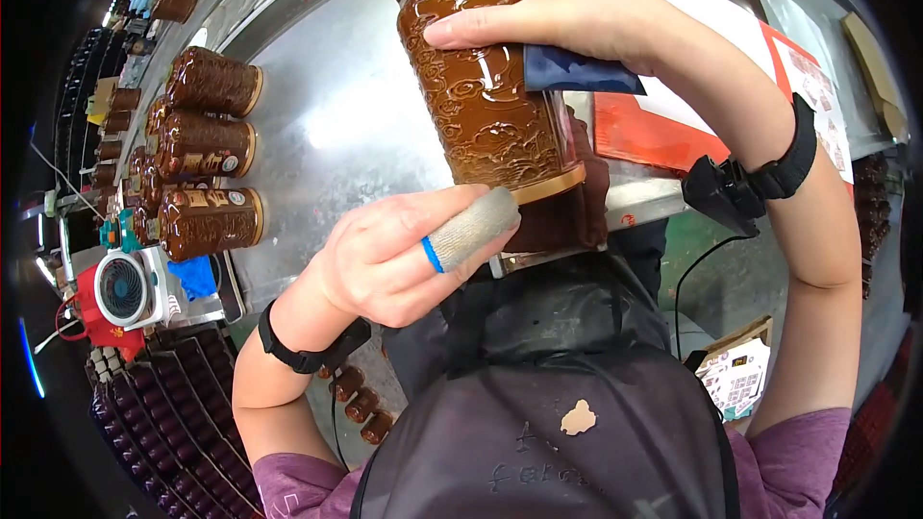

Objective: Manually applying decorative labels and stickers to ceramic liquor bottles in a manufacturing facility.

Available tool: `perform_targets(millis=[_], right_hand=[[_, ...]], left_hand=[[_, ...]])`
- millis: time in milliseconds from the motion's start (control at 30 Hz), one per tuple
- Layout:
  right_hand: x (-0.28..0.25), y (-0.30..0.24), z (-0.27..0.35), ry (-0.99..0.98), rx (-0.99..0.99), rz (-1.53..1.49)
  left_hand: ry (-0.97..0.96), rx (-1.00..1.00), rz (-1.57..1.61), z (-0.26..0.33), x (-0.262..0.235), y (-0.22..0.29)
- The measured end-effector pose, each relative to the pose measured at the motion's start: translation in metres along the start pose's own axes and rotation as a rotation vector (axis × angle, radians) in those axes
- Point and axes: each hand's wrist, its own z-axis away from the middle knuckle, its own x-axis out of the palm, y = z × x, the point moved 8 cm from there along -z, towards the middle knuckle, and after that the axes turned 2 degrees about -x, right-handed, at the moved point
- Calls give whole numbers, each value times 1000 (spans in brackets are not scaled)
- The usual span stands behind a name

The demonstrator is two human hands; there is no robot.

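At the metal bench (322, 207), left hand (385, 264) bunches close at the gold rim (552, 185) of the brown jar (495, 111); whether it pinches, cannot tell. Between both hands, jar likely heavy, stiff, slick, breakable, best gripped round its raised-pattern body; looks glossy, amber-brown. Right hand (577, 14) holds its upper body, thumb across the front.

Right hand (577, 12) partly behind jar (486, 101)

1 white fan (123, 288) with a round grille stands at left between a red bag (108, 336) and a blue cloth (195, 279); printed white sheets (735, 375) sit at lower right.
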Motion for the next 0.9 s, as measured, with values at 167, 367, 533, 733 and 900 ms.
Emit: perform_targets(millis=[167, 367, 533, 733, 900], right_hand=[[-10, 56, -15, -166, 75, -333], [3, 57, -18, -115, 85, -419], [0, 9, -5, 4, -3, 25], [10, 63, -15, -293, -9, -632], [12, 31, -12, -135, -47, -385]], left_hand=[[-18, -27, 0, 1, -1, 1], [-26, -23, 39, 0, 2, 0], [2, -33, 17, -2, -1, 0], [-19, -20, -1, 1, -1, 2], [-32, -15, 13, -4, -2, 2]])
